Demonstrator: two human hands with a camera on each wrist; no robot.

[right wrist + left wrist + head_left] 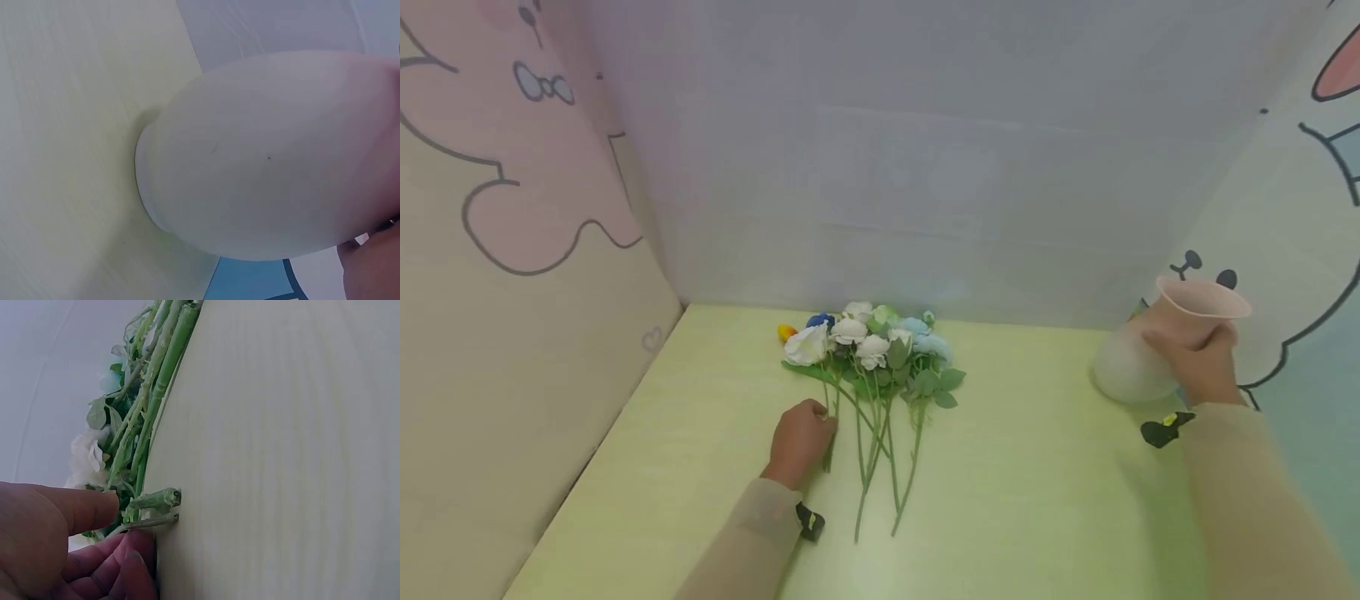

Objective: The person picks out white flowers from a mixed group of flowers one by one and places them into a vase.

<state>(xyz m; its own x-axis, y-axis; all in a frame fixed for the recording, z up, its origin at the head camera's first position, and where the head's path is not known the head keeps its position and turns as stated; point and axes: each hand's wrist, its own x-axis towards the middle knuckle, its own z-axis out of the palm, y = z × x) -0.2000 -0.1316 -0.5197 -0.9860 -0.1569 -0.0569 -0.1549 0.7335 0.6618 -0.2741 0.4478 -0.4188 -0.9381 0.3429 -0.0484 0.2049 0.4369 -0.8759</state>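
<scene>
Artificial flowers lie in a bunch mid-table in the head view, with white blooms (850,332), light blue blooms (931,343) and long green stems (913,475) pointing toward me. My left hand (801,437) pinches a couple of stems at the bunch's left side. Close up in the left wrist view, the cut stem ends (159,499) stick out between thumb and fingers. Over on the right, my right hand (1210,367) grips the neck of a vase (1131,367), pink above and whitish below. Its rounded body (250,156) fills the right wrist view, base at the tabletop.
The pale yellow-green table (1030,467) meets a plain greyish back wall (925,167). Side panels with cartoon drawings (535,200) stand left and right, the right one close behind the vase. An orange-yellow bloom (786,332) and a dark blue one (821,320) show among the flowers.
</scene>
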